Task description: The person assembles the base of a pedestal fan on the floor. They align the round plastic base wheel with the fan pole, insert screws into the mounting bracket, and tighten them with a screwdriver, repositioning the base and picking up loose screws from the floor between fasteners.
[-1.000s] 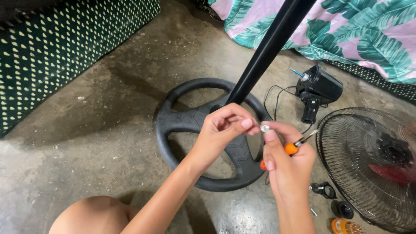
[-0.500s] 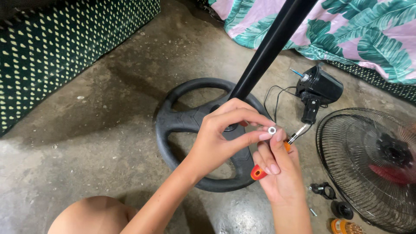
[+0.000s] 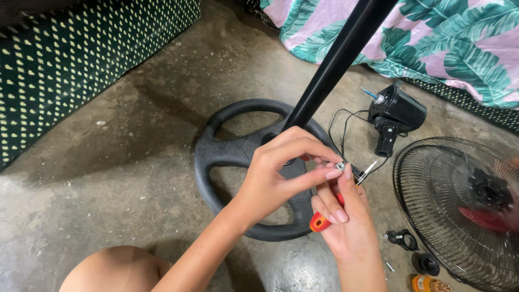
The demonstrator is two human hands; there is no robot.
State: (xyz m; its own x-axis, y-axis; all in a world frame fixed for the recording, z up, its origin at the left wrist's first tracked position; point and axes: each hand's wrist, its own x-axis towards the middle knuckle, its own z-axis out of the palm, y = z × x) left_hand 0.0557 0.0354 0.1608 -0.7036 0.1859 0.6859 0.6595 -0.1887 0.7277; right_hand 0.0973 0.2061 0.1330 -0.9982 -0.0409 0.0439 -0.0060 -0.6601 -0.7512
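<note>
Holding an orange screwdriver (image 3: 320, 221) in the right hand (image 3: 346, 227). Pinching a tiny shiny nut (image 3: 340, 166) with left hand (image 3: 275, 173) fingers, right at the tool's tip. Not on yet, it seems. Farther off: black base (image 3: 227, 157), pole (image 3: 335, 59), motor (image 3: 397, 111), grille (image 3: 432, 216), loose parts (image 3: 403, 238). Much left undone.

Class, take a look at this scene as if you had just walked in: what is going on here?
A person sits on a concrete floor among the parts of a taken-apart standing fan. The left hand pinches a small silver part at its fingertips, right against the right hand, which holds an orange-handled screwdriver. Beneath the hands lies the round black fan base with its black pole rising from it. To the right lie the motor housing, the wire fan guard and a few small loose pieces.
</note>
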